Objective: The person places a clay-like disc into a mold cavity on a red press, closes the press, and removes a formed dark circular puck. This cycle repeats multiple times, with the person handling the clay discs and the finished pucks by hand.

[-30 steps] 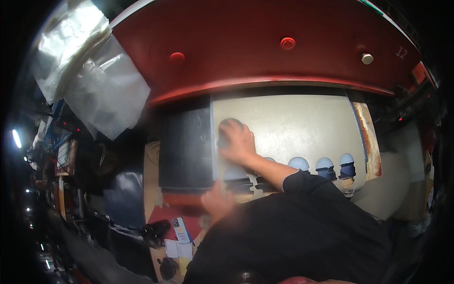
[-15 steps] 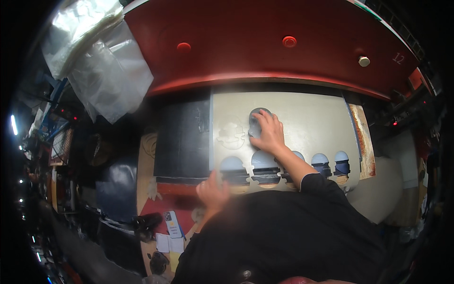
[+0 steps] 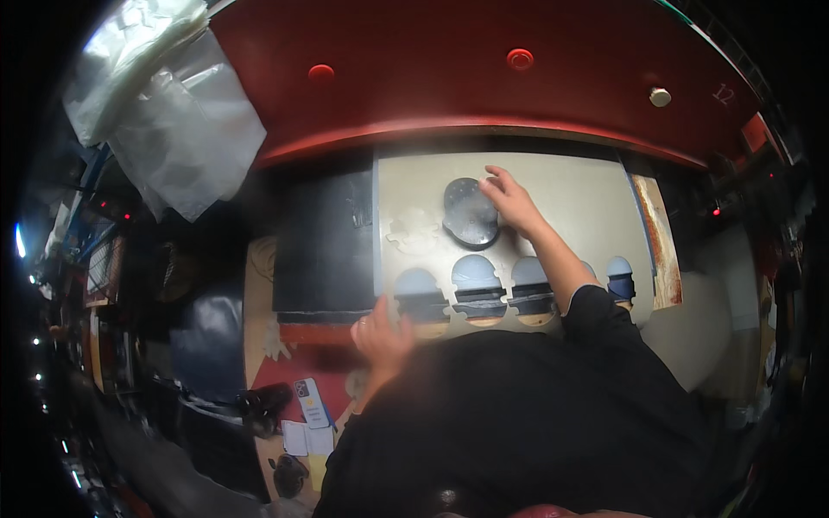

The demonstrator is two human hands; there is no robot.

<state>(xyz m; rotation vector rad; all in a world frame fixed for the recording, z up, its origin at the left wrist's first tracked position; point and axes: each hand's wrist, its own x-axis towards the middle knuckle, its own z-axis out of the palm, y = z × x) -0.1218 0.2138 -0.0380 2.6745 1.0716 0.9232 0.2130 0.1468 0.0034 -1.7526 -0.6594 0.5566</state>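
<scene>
A dark grey, glossy oval cutting die (image 3: 471, 216) lies on a pale beige sheet (image 3: 570, 207). Beside its upper right edge is my right hand (image 3: 515, 205), fingers stretched out and apart; whether a fingertip still touches the die I cannot tell. Along the near part of the sheet runs a row of oval cut-out holes, with dark board and blue showing through. Left of the die, a cut outline (image 3: 414, 231) marks the sheet. At the sheet's near left corner my left hand (image 3: 382, 335) is raised with fingers apart, holding nothing.
A red machine panel (image 3: 414, 78) with round buttons spans the far side. Clear plastic bags (image 3: 186, 129) hang at the far left. On the near left, a phone (image 3: 312, 403), papers (image 3: 306, 439) and a black tape dispenser-like object (image 3: 264, 404) lie on a surface.
My right hand has loosened from the die and moved off to its right, uncovering the die's top. The view has shifted slightly; my left hand stays near the sheet's corner.
</scene>
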